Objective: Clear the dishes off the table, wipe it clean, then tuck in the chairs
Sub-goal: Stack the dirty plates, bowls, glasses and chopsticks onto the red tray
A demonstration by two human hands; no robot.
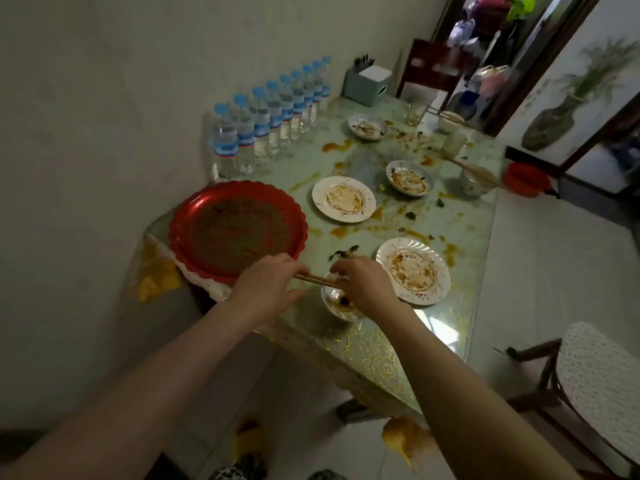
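Note:
My left hand (266, 289) grips a pair of wooden chopsticks (317, 280) that lie across a small dirty bowl (334, 303) at the table's near edge. My right hand (363, 285) hovers over the same bowl, fingertips at the other end of the chopsticks. A large red tray (207, 216) sits at the near left corner. Sauce-stained white plates (414, 270) (343, 199) and two dirty bowls (409, 177) (367, 126) are spread over the stained green table (460, 220).
A row of several water bottles (273, 119) lines the wall. A tissue box (369, 85), a glass (412, 114), bowls with chopsticks (479, 176) (450, 120) stand at the far end. A chair (595, 382) stands at right, another (433, 69) at the far end.

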